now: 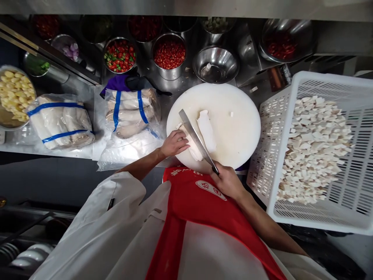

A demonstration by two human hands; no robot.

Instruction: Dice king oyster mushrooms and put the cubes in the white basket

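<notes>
On the round white cutting board (pixel 244 124) my right hand (pixel 229 181) grips the dark handle of a kitchen knife (pixel 194 134), its blade pointing away from me and to the left. The blade stands over or against a white king oyster mushroom (pixel 194 151). My left hand (pixel 175 143) presses curled fingers onto that mushroom from the left, just beside the blade. To the right of the knife lies another mushroom piece (pixel 206 130), and a small white cube (pixel 232 114) sits farther right. The contact between edge and mushroom is hard to make out.
At right a white plastic basket (pixel 284 136) holds many chopped mushroom pieces (pixel 317 151). Two bags of whole mushrooms (pixel 129 111) (pixel 61 122) lie left. Behind the board stand a metal bowl (pixel 230 64), chopped red chillies (pixel 169 54) and mixed chillies (pixel 120 55). Peeled garlic (pixel 14 91) is far left.
</notes>
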